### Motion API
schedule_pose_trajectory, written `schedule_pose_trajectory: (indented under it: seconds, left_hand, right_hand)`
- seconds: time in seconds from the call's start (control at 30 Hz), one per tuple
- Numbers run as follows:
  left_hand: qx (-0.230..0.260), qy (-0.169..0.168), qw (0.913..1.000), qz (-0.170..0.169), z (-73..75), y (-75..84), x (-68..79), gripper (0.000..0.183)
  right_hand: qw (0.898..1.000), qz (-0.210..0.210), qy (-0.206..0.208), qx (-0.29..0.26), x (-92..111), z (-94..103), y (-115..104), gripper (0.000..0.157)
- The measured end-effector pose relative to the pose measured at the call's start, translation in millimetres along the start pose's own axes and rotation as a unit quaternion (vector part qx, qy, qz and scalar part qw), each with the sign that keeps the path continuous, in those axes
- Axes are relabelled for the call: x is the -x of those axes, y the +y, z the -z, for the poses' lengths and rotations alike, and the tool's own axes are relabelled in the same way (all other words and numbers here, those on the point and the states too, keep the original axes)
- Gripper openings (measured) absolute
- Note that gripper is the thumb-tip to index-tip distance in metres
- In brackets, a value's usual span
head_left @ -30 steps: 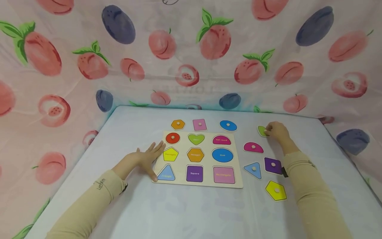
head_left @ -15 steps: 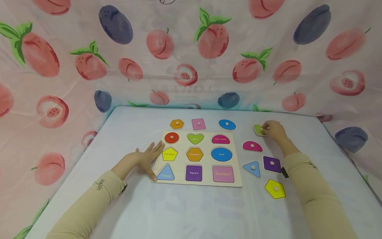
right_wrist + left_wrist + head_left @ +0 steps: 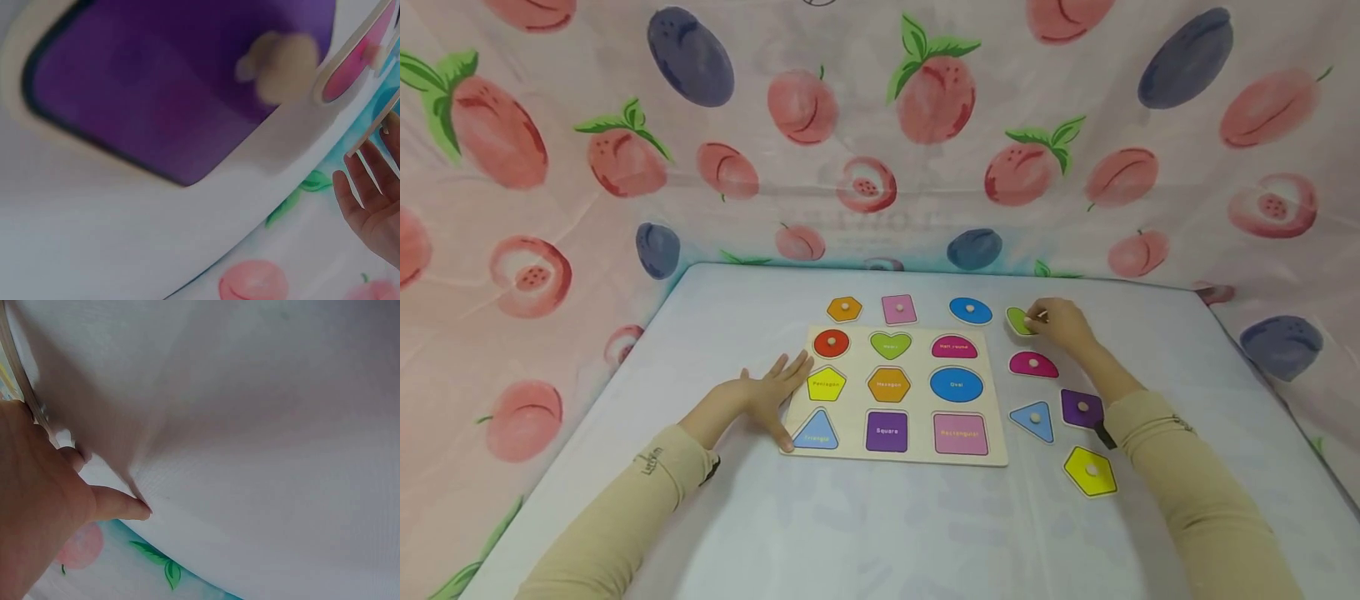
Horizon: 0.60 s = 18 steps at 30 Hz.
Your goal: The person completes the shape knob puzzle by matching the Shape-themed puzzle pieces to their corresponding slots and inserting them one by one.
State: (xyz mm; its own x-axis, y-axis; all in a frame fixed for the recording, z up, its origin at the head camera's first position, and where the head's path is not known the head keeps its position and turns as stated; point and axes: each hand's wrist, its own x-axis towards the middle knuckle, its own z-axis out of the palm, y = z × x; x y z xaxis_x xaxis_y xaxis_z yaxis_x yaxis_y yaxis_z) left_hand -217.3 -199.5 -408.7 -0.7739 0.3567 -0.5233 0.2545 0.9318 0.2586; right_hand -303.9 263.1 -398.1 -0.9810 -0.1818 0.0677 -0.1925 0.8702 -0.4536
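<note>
My left hand [image 3: 765,402] lies with fingers spread along the left edge of a wooden shape puzzle board [image 3: 925,460]; the left wrist view shows the hand [image 3: 44,494] beside the board's edge [image 3: 22,369]. At the back right, my right hand [image 3: 1063,325] pinches the knob of a green puzzle piece [image 3: 1017,320], partly covered by the fingers. The piece is tilted and close over the table, beyond the board's top right corner. In the right wrist view, its thin edge [image 3: 375,128] shows at the fingertips. A red circle piece [image 3: 826,343] sits in the board's top left recess.
Knobbed pieces lie about the board: orange hexagon [image 3: 838,311], pink rectangle [image 3: 895,318], blue oval [image 3: 962,313], magenta half round [image 3: 1021,363], purple square [image 3: 1072,418], light blue triangle [image 3: 1037,432], yellow pentagon [image 3: 1082,482]. A fruit-print curtain [image 3: 925,200] stands behind the white table.
My right hand has moved left with the green piece, from the far right to beside the blue oval. My left hand stays on the board's edge.
</note>
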Motion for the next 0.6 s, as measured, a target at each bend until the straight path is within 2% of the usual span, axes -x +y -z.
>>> schedule_pose_trajectory:
  seconds: [0.3, 0.6]
  left_hand:
    - [0.008, -0.001, 1.0, 0.003, 1.2, -0.7, 2.0, 0.137]
    - [-0.001, -0.003, 1.0, 0.0, -0.1, -0.8, 0.2, 0.138]
  right_hand:
    - [1.0, -0.005, -0.027, 0.003, -3.1, -12.8, -25.8, 0.021]
    - [0.999, 0.046, -0.026, 0.001, -1.1, -21.6, -48.2, 0.018]
